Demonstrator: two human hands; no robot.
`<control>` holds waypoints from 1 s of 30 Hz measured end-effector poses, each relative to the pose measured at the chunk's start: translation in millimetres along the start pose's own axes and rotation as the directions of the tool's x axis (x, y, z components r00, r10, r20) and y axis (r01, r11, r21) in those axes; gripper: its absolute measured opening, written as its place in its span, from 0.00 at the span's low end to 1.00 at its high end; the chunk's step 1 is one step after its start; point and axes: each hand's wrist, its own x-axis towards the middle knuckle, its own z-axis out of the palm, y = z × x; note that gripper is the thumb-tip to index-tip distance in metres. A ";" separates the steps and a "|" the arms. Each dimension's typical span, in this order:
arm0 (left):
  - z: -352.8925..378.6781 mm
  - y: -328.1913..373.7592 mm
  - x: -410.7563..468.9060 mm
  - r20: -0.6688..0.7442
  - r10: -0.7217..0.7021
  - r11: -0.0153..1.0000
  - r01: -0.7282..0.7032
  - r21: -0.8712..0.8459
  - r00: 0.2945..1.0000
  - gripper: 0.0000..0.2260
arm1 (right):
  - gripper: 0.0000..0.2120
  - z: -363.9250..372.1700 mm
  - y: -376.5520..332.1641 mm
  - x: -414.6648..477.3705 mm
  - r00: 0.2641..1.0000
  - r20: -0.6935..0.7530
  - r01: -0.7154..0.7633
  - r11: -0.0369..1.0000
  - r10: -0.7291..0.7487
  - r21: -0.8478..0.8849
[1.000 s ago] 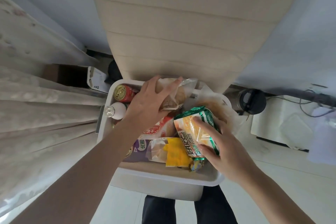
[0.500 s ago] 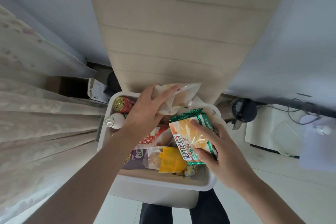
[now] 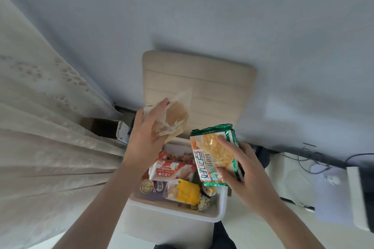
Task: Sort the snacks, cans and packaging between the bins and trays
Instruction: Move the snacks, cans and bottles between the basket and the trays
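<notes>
A white bin (image 3: 174, 211) stands below me, full of snacks. My left hand (image 3: 144, 137) is raised above its far left side and grips a clear bag with a brown bun (image 3: 176, 120). My right hand (image 3: 245, 176) holds a green-edged cracker pack (image 3: 214, 152) above the bin's right side. Inside the bin lie a red-and-white wafer pack (image 3: 169, 170), a clear pack with a yellow label (image 3: 185, 192), a purple pack with a gold seal (image 3: 155, 186) and small wrapped sweets (image 3: 204, 200).
A beige padded chair back (image 3: 210, 87) stands behind the bin. A pale curtain (image 3: 40, 127) hangs at the left, with a cardboard box (image 3: 107, 127) at its foot. White trays and cables (image 3: 299, 180) lie on the floor at the right.
Both hands have risen out of the bin with their packs. The view has tilted upward, so the can and bottle at the bin's left are hidden behind my left arm.
</notes>
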 end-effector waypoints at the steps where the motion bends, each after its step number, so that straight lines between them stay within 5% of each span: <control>1: -8.5 7.5 -3.2 -0.025 -0.002 1.000 0.001 -0.007 1.000 0.35 | 0.34 -6.5 -7.2 -1.2 1.000 -0.014 0.008 1.000 -0.007 0.007; 15: -45.3 116.3 -114.6 -0.357 -0.152 0.977 0.086 -0.193 0.922 0.37 | 0.33 -82.1 -71.9 -5.8 0.942 0.001 0.333 0.936 -0.335 0.116; 24: -33.4 177.9 -248.0 -0.681 -0.306 0.951 0.187 -0.245 0.665 0.37 | 0.34 -97.8 -96.3 -26.8 0.776 0.194 0.536 0.790 -0.600 0.298; 30: -37.2 205.6 -349.2 -0.839 -0.320 0.940 0.254 -0.225 0.440 0.37 | 0.33 -66.0 -137.0 -68.7 0.581 0.327 0.597 0.664 -0.745 0.450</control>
